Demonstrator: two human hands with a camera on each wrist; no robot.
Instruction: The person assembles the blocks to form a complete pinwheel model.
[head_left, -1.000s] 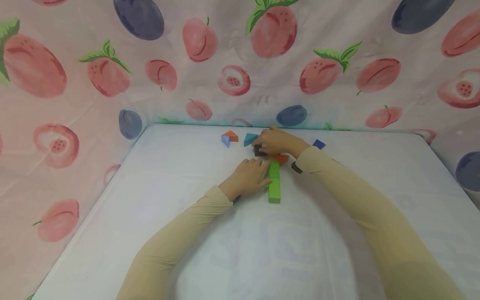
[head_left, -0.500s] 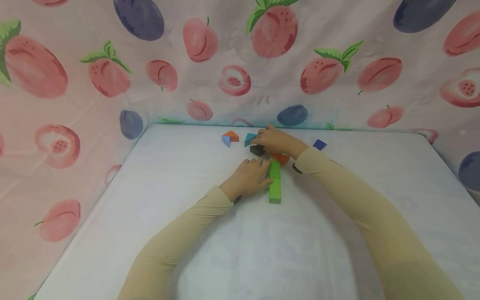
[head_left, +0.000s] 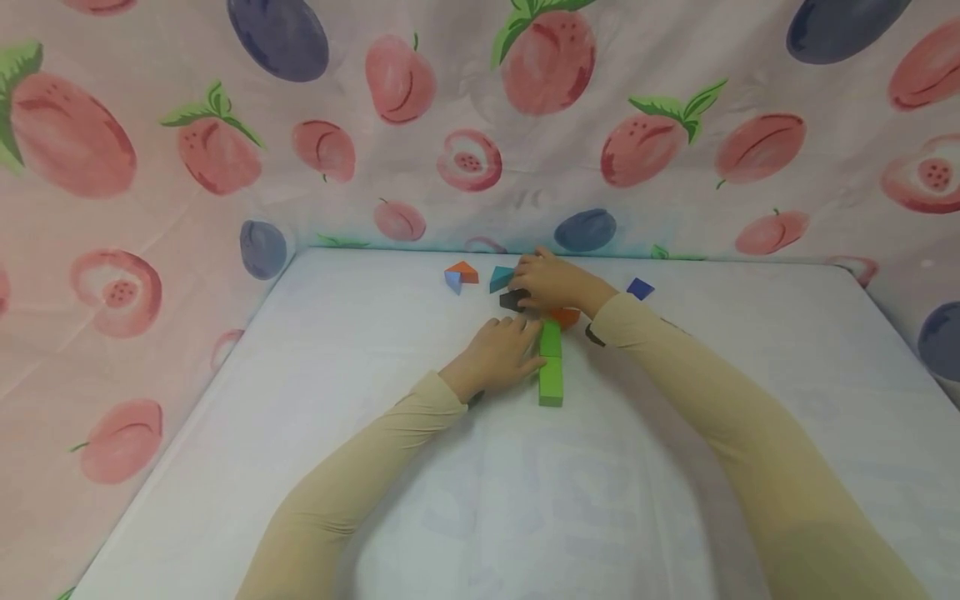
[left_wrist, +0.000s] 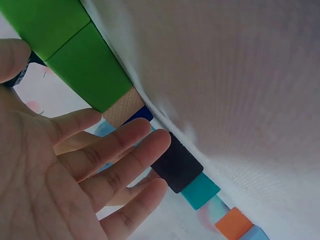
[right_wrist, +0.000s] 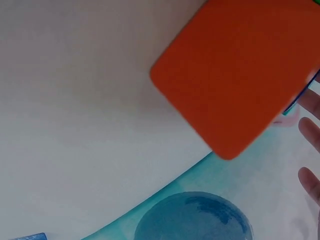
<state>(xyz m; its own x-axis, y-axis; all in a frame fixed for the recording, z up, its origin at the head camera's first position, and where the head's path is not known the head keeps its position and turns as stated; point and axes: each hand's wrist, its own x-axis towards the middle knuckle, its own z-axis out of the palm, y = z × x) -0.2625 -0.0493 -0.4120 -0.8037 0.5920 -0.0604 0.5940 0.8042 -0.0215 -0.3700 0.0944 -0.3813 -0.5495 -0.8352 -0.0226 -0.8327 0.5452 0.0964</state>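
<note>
Your left grip (head_left: 495,357) is relaxed, fingers extended beside the green blocks (head_left: 551,382). Right grip (head_left: 553,283) is at the black block (head_left: 512,301), on the counter (head_left: 375,342) near the teal block (head_left: 499,279); can't tell if it's pinching.

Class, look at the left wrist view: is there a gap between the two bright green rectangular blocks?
No, the upper bright green block meets the lower bright green block end to end along a thin seam.
</note>
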